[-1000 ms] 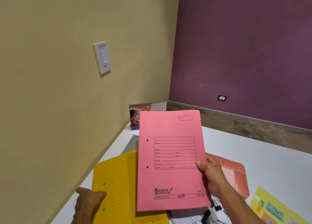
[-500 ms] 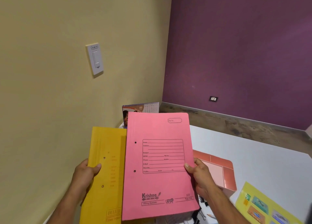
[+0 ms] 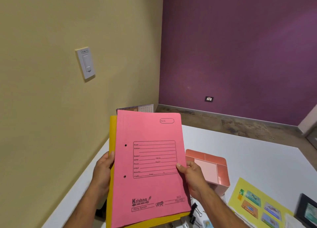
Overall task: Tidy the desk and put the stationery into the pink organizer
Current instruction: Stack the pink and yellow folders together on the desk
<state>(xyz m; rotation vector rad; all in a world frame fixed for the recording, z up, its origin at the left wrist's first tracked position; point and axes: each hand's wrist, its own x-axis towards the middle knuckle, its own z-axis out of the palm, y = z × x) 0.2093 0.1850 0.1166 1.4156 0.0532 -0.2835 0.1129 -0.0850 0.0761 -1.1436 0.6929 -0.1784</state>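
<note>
I hold a pink file folder point(image 3: 149, 167) upright in front of me, stacked on a yellow file folder point(image 3: 112, 176) that shows only as a strip along the left and bottom edges. My left hand point(image 3: 103, 172) grips the left edge of the stack. My right hand point(image 3: 192, 176) grips the right edge, thumb on the pink cover. The pink organizer point(image 3: 221, 174) stands on the white desk point(image 3: 248, 155) just right of my right hand, its compartments looking empty. Black binder clips point(image 3: 194, 212) lie below the folders.
A yellow sheet with picture cards point(image 3: 257, 203) lies at the lower right, beside a dark picture frame point(image 3: 307, 210). A spiral desk calendar point(image 3: 140, 108) stands behind the folders in the corner. The yellow wall with a switch point(image 3: 85, 62) borders the desk on the left.
The yellow folder has been lifted from the desk and slid behind the pink one, so the two now form one aligned stack held by both hands.
</note>
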